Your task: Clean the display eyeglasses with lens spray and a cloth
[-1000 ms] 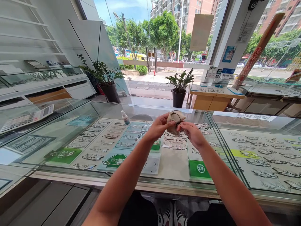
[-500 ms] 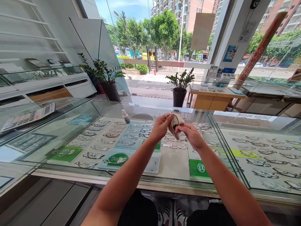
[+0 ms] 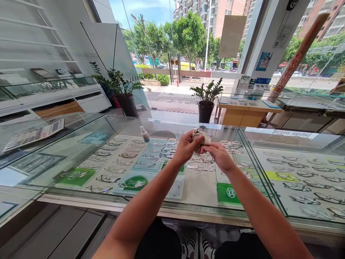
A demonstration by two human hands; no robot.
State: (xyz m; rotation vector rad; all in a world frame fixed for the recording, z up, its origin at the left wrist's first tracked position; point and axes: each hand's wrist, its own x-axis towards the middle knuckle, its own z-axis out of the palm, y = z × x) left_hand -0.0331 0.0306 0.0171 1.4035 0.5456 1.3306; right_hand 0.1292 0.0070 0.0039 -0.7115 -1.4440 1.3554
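Observation:
Both hands are raised above a glass display counter (image 3: 194, 210). My left hand (image 3: 187, 146) is closed, pinching a beige cleaning cloth (image 3: 202, 136) bunched over a pair of glasses. My right hand (image 3: 219, 154) is closed on the glasses' thin dark frame, most of which is hidden by the cloth and my fingers. A small spray bottle (image 3: 145, 134) with a blue label stands on the glass to the left of my hands.
Rows of spectacle frames (image 3: 121, 155) and green signs (image 3: 229, 192) lie under the glass. A calculator (image 3: 35, 133) rests on the left counter. Two potted plants (image 3: 207, 99) stand by the window, with a wooden desk (image 3: 246, 109) at the right.
The cloth has been bunched tighter and pulled lower between my fingers. Both hands shifted slightly while rubbing; the view has tilted down a little.

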